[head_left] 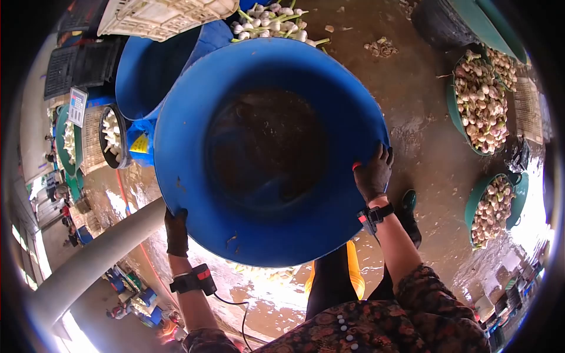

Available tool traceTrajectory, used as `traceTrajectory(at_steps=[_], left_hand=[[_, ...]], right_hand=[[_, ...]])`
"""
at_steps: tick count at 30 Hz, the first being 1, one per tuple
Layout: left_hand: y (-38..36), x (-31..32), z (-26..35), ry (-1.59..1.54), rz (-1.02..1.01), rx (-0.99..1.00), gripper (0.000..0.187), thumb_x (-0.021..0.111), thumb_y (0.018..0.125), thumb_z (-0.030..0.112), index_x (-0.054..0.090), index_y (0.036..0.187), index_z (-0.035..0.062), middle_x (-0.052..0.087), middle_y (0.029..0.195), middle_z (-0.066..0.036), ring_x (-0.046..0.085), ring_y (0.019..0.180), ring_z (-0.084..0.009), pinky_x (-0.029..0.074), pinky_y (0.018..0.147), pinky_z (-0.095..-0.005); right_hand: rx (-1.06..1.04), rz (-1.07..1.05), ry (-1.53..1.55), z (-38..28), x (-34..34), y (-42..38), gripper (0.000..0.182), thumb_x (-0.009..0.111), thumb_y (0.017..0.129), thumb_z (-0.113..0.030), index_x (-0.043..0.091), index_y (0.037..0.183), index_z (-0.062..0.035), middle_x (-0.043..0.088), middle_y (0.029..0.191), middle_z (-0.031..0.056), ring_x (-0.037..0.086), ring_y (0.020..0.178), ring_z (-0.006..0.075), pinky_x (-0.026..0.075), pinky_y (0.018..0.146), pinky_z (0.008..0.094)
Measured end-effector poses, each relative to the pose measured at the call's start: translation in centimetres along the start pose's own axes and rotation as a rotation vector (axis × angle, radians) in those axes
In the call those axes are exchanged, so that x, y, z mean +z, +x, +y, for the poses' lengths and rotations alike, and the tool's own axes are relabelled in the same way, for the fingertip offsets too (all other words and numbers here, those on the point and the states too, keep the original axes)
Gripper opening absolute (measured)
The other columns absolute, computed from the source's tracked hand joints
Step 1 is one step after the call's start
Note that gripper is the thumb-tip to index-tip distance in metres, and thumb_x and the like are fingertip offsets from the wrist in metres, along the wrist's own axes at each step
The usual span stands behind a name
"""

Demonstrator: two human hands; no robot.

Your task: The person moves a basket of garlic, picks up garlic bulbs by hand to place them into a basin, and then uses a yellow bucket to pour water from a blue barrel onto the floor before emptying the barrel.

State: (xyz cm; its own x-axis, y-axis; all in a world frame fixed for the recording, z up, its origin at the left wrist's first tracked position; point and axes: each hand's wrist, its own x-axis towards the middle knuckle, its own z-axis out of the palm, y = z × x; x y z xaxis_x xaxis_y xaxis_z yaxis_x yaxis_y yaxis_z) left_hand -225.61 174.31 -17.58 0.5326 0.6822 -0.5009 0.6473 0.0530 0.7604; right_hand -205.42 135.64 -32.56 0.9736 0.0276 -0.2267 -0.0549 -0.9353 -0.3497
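Observation:
A large round blue tub [353, 117] fills the middle of the head view, its mouth turned toward me. Dark, murky water or wet residue shows at its bottom. My right hand [374, 175], in a dark glove, grips the right rim, with a bit of red at the thumb tip. On the lower left rim, my gloved left hand [176, 232] is closed on the edge, its fingers partly hidden by the tub. Both wrists wear black strapped devices with red marks.
Behind stand another blue tub [141, 76] and a cream crate [168, 16]; garlic bulbs [268, 22] are heaped nearby. Green tubs of garlic [493, 207] line the right side. A thick grey pole [106, 253] slants at left. The brown floor [435, 176] looks wet.

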Motion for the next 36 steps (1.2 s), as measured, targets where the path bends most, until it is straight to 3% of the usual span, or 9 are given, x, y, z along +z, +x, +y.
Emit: traceTrajectory(at_steps=[4,8,14,20,23,27,31,33,36], left_hand=[[0.2,-0.7,0.4,0.329,-0.038,0.006,0.046,0.048,0.073,0.002,0.044,0.118,-0.0031,0.054,0.106,-0.011,0.052,0.091,-0.0183,0.042,0.081,-0.0288],[-2.9,1.9,1.4,0.296,0.013,0.078,0.046,0.047,0.072,0.002,0.044,0.118,-0.0027,0.054,0.103,-0.008,0.051,0.089,-0.0168,0.042,0.080,-0.0285],[-11.1,9.0,3.4,0.552,0.175,0.178,0.052,0.046,0.075,0.005,0.035,0.125,-0.0058,0.054,0.110,-0.024,0.054,0.100,-0.0336,0.041,0.086,-0.0372],[-6.2,6.5,3.9,0.519,0.166,0.208,0.046,0.044,0.077,0.001,0.038,0.122,-0.0065,0.054,0.109,-0.024,0.054,0.099,-0.0319,0.042,0.085,-0.0372],[-0.2,1.2,1.5,0.391,0.065,0.143,0.041,0.044,0.077,0.000,0.042,0.118,-0.0064,0.057,0.102,-0.016,0.054,0.088,-0.0249,0.043,0.081,-0.0342],[4.2,-5.6,-9.0,0.165,0.120,-0.093,0.044,0.048,0.067,-0.005,0.052,0.111,0.0009,0.056,0.086,-0.002,0.050,0.073,-0.0124,0.041,0.068,-0.0248],[8.4,-8.5,-15.9,0.192,0.242,-0.188,0.034,0.048,0.073,-0.003,0.056,0.106,0.0020,0.057,0.084,0.001,0.050,0.071,-0.0097,0.040,0.068,-0.0239],[7.5,-7.1,-13.7,0.093,0.210,-0.122,0.017,0.047,0.070,-0.005,0.057,0.078,0.0060,0.050,0.069,0.004,0.040,0.060,-0.0061,0.030,0.051,-0.0217],[6.3,-5.9,-12.7,0.177,0.243,-0.118,0.020,0.048,0.072,-0.005,0.059,0.086,0.0035,0.052,0.074,0.004,0.041,0.062,-0.0061,0.032,0.053,-0.0208]], right_hand=[[-0.070,0.011,-0.085,2.2,0.1,-1.3,0.065,0.064,0.070,-0.026,0.038,0.123,0.0000,0.038,0.126,0.0188,0.029,0.123,0.0369,0.033,0.093,0.0474],[-0.164,0.001,-0.118,6.0,1.2,-1.3,0.059,0.061,0.071,-0.024,0.040,0.123,-0.0049,0.040,0.124,0.0178,0.032,0.119,0.0366,0.033,0.092,0.0464],[-0.153,0.004,0.115,16.2,1.9,-0.3,0.053,0.057,0.074,-0.016,0.040,0.123,-0.0074,0.043,0.120,0.0190,0.039,0.112,0.0377,0.034,0.092,0.0466],[0.042,0.169,0.367,12.8,2.9,0.0,0.050,0.053,0.073,-0.004,0.039,0.121,-0.0045,0.046,0.108,0.0213,0.042,0.104,0.0408,0.036,0.089,0.0459],[-0.109,0.222,0.318,8.8,2.9,-0.8,0.050,0.053,0.072,-0.001,0.039,0.120,-0.0037,0.045,0.106,0.0225,0.042,0.102,0.0407,0.037,0.088,0.0456],[-0.150,0.238,0.310,2.9,3.2,-6.0,0.049,0.052,0.071,0.001,0.042,0.119,-0.0036,0.045,0.104,0.0227,0.042,0.100,0.0395,0.037,0.087,0.0453],[-0.227,0.211,0.273,0.4,4.3,-8.7,0.050,0.051,0.069,0.005,0.045,0.118,-0.0060,0.044,0.104,0.0208,0.042,0.100,0.0376,0.037,0.088,0.0448],[-0.211,0.198,0.246,0.9,4.6,-10.0,0.051,0.051,0.069,0.006,0.046,0.118,-0.0066,0.043,0.104,0.0202,0.042,0.101,0.0373,0.037,0.088,0.0447],[-0.247,0.237,0.248,1.8,4.9,-8.8,0.054,0.052,0.068,0.006,0.047,0.119,-0.0107,0.043,0.104,0.0198,0.043,0.100,0.0372,0.038,0.086,0.0440]])
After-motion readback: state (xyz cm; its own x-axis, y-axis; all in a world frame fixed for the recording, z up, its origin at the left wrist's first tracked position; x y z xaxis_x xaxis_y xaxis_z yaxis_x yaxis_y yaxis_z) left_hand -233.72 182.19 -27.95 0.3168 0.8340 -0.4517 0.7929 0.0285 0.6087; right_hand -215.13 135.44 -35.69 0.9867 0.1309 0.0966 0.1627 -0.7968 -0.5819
